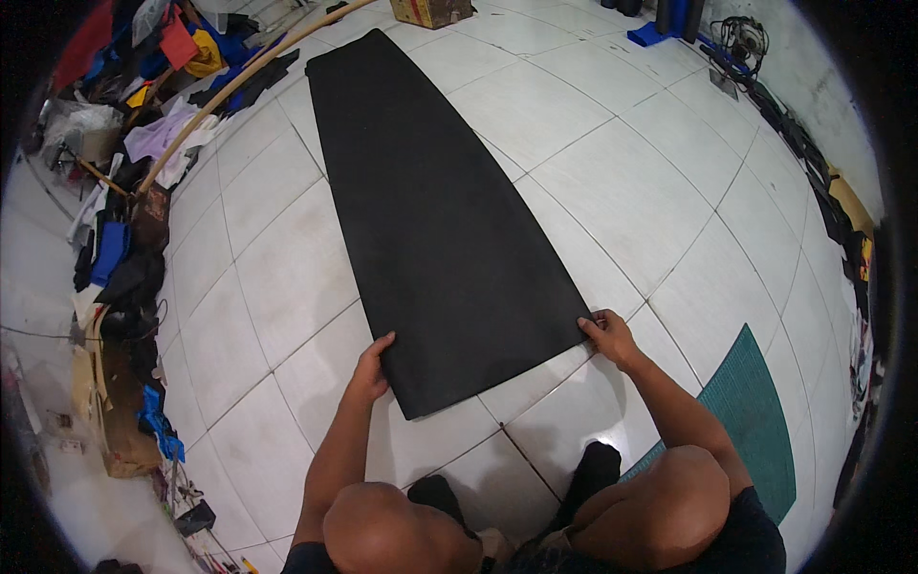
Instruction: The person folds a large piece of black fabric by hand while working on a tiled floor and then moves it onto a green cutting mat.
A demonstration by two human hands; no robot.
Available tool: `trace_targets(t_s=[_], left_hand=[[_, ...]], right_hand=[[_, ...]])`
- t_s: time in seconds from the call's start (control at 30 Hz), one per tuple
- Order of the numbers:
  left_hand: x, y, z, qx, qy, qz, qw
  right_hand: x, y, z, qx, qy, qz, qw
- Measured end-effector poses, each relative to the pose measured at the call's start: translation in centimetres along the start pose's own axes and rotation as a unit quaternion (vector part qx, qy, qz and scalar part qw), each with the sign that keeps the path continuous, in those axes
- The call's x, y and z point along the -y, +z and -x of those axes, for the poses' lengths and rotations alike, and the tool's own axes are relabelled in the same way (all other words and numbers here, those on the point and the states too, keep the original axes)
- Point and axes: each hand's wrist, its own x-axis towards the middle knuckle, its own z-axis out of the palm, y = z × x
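Observation:
A long black sheet of foam-like or rubbery material (435, 220) stretches away from me over the white tiled floor. My left hand (372, 365) grips its left edge near the close corner, thumb on top and the other fingers hidden beneath or behind. At the right edge, close to the other near corner, my right hand (609, 337) pinches the sheet between thumb and curled fingers. The near end seems slightly raised, while the far end lies on the tiles.
A green mat (751, 421) lies by my right knee. Piled cloth scraps (158, 129) and a long wooden pole (239, 81) line the left side. A cardboard box (432, 11) stands beyond the sheet; a fan-like metal object (741, 40) sits by the right wall.

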Motion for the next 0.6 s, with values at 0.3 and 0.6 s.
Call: trace_targets(t_s=[0.3,0.6], left_hand=[[-0.4,-0.7,-1.4,0.054,-0.015,0.051,0.997],[1.1,-0.2,-1.4,-0.051,0.047,-0.072,0.995]], right_hand=[[1.7,0.0,0.2,0.031,-0.026,0.093,0.995],[0.4,1.4,-0.7,-0.018,-0.027,0.081,0.996]])
